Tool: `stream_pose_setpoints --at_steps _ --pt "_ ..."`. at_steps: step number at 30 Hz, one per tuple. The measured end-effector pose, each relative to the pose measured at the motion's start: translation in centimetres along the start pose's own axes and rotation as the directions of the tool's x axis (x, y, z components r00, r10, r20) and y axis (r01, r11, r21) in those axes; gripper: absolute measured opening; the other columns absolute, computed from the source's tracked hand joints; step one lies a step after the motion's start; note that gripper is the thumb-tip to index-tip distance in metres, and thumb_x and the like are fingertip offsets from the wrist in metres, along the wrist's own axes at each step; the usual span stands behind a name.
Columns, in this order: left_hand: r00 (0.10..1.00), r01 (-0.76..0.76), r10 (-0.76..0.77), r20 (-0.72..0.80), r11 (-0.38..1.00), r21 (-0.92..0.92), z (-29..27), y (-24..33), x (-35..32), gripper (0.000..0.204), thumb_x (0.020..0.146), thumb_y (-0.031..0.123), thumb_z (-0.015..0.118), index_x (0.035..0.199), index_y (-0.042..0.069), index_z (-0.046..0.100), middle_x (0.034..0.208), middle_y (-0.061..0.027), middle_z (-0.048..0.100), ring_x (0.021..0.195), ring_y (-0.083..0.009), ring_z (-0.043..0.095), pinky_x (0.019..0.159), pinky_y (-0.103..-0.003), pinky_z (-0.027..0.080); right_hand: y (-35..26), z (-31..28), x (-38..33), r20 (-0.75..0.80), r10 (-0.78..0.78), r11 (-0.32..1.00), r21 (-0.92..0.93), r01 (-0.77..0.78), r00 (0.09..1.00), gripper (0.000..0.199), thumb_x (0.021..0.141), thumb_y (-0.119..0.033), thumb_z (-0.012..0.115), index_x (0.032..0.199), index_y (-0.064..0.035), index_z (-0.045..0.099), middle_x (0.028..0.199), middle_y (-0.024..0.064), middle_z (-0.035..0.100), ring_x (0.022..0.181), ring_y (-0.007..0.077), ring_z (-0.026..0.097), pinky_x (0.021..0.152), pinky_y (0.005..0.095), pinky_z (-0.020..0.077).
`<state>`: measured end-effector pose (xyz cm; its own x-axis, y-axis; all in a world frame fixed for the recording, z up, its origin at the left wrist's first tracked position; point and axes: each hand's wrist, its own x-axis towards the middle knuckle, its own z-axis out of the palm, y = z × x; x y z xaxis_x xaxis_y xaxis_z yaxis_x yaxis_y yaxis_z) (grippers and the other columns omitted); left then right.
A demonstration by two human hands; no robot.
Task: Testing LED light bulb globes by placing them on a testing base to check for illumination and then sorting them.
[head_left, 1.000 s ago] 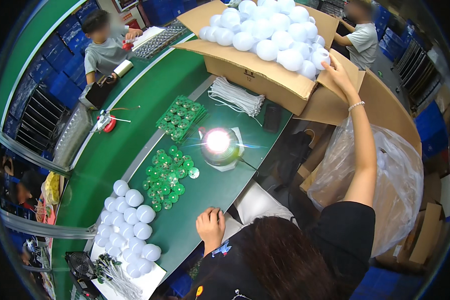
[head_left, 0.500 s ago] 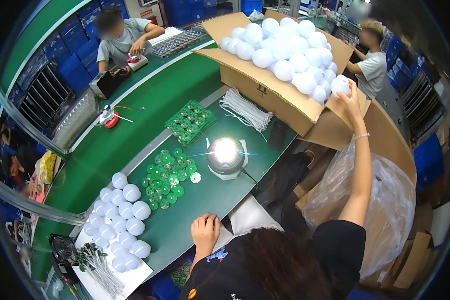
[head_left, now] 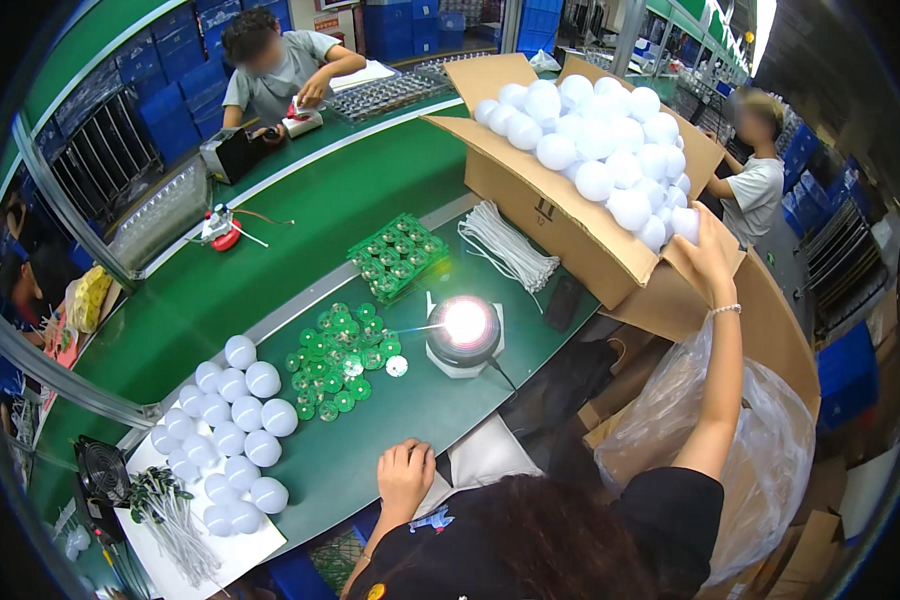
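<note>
My right hand is stretched out to the cardboard box on the right, its fingers closed round a white round bulb cover at the near right corner of the heap. White bulb covers pile above the box's open flaps. My left hand rests at the table's near edge, fingers loosely bent and nothing seen in it. Ahead of it lie loose round green circuit boards. A lit round lamp on a dark base glows to their right.
More white bulb covers stand at left, beside wired parts on a white sheet. Circuit-board panels and a white cable bundle lie farther back. Clear plastic hangs below my right arm. Co-workers sit across the green belt.
My right hand has come lower with the bulb cover, against the heap's near right corner. My left hand stays at the table edge. The whole view has shifted slightly.
</note>
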<state>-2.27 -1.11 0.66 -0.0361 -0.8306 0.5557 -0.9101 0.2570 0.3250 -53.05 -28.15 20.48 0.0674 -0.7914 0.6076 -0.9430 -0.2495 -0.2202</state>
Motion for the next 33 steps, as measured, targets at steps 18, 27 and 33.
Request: stream_pose_setpoints --at_steps 18,27,33 --pt "1.000 0.007 -0.007 0.002 1.000 -0.009 0.2 0.0 -0.2 0.014 0.077 0.018 0.070 0.090 0.014 0.066 0.094 -0.0014 0.062 0.084 -0.0221 0.058 0.072 -0.036 0.044 -0.1 0.5 0.7 0.040 -0.088 0.995 0.040 0.086 0.995 0.060 0.077 -0.016 0.072 0.132 -0.0056 0.048 0.126 0.0182 0.054 0.119 0.0334 0.050 0.101 0.0394 0.0399" --pt "1.000 -0.005 0.005 -0.010 1.000 0.000 0.1 0.0 -0.1 0.016 0.076 0.017 0.071 0.090 0.014 0.066 0.094 -0.0014 0.062 0.084 -0.0224 0.058 0.071 -0.036 0.044 2.3 3.3 -0.2 0.073 0.060 0.971 0.229 -0.075 0.996 0.083 0.083 -0.019 0.068 0.150 -0.0097 0.020 0.145 0.0237 0.034 0.133 0.0372 0.036 0.112 0.0432 0.0293" --pt "1.000 -0.017 0.017 -0.013 1.000 0.004 0.2 -0.2 -0.2 0.016 0.076 0.017 0.071 0.091 0.014 0.065 0.095 -0.0016 0.062 0.083 -0.0227 0.058 0.070 -0.036 0.044 3.7 3.0 0.1 0.063 0.252 0.718 0.657 -0.230 0.966 0.070 0.090 -0.016 0.063 0.148 -0.0073 0.024 0.145 0.0237 0.031 0.130 0.0308 0.041 0.105 0.0379 0.0389"
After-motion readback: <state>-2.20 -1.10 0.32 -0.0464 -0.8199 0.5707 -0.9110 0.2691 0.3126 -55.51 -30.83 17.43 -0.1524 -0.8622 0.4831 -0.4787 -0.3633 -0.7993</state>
